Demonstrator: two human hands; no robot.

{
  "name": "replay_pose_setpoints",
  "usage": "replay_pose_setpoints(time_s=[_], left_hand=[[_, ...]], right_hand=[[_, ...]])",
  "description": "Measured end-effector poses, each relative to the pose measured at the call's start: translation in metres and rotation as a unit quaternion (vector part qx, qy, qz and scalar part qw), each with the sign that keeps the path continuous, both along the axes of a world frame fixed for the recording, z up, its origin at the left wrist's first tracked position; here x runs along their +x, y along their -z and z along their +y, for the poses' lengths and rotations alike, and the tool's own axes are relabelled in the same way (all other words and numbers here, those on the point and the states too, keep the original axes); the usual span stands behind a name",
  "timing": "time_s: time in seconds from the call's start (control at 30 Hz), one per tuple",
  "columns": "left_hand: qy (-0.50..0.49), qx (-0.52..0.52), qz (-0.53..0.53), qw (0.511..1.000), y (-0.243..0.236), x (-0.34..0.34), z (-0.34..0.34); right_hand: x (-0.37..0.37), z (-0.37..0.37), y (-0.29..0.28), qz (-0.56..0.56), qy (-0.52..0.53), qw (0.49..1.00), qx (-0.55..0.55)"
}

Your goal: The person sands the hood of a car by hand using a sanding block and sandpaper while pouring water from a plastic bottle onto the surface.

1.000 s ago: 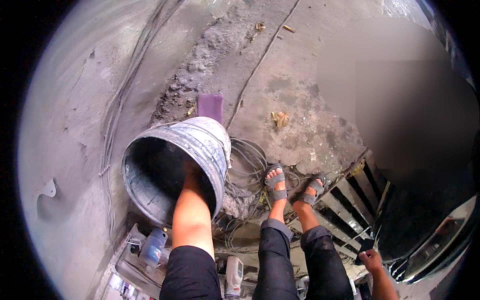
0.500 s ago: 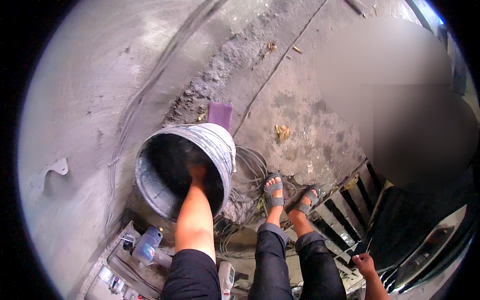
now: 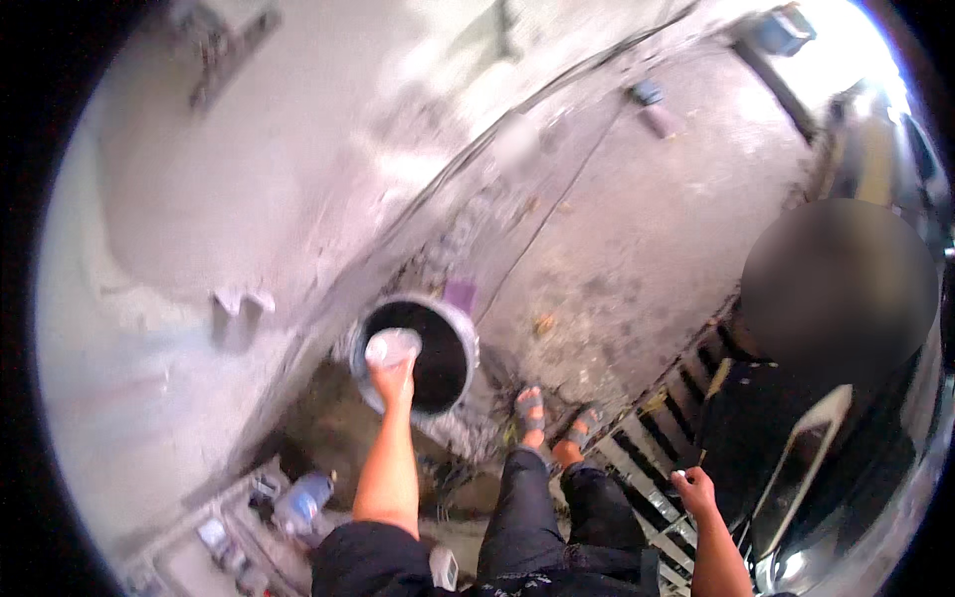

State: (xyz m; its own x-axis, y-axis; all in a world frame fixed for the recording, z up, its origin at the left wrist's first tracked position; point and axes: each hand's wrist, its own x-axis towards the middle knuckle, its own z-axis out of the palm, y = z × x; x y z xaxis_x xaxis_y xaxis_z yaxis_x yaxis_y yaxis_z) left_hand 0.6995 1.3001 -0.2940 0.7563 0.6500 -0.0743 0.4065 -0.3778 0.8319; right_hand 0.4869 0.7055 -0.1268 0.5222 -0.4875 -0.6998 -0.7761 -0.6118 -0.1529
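My left hand grips a round, whitish, see-through cup over the mouth of a large pale bucket. The bucket's inside is dark and what it contains does not show clearly. The cup is blurred, so I cannot tell whether it has anything in it. To the right, my right hand is closed beside a slatted grate, near a dark vehicle part. A small pale spot shows at its fingertips, too small to name.
A purple slab lies behind the bucket. At lower left stand a bluish bottle and a shallow tray of small items. The slatted grate runs beside my sandalled feet. A cable crosses the concrete floor; the wall rises at left.
My left hand has come up out of the bucket, and the cup now shows in it. The view has shifted, revealing more floor and wall. My right hand stays closed near the grate.
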Motion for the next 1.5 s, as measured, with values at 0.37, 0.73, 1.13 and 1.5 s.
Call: replay_pose_setpoints(time_s=[0.37, 0.73, 1.13, 1.5], left_hand=[[0.415, 0.248, -0.091, 0.87, -0.194, 0.003, -0.05], [0.786, -0.083, -0.176, 0.587, -0.344, -0.1, -0.411], [0.939, -0.114, -0.117, 0.304, -0.423, -0.319, -0.613], [0.986, -0.033, -0.046, 0.158, -0.465, -0.393, -0.709]], right_hand=[[-0.017, 0.066, -0.192, -0.313, 0.082, 0.946, -0.006], [-0.073, 0.038, -0.36, -0.472, 0.032, 0.877, -0.085], [-0.302, -0.072, -0.415, -0.386, -0.075, 0.898, -0.197], [-0.391, -0.116, -0.414, -0.333, -0.03, 0.861, -0.384]])
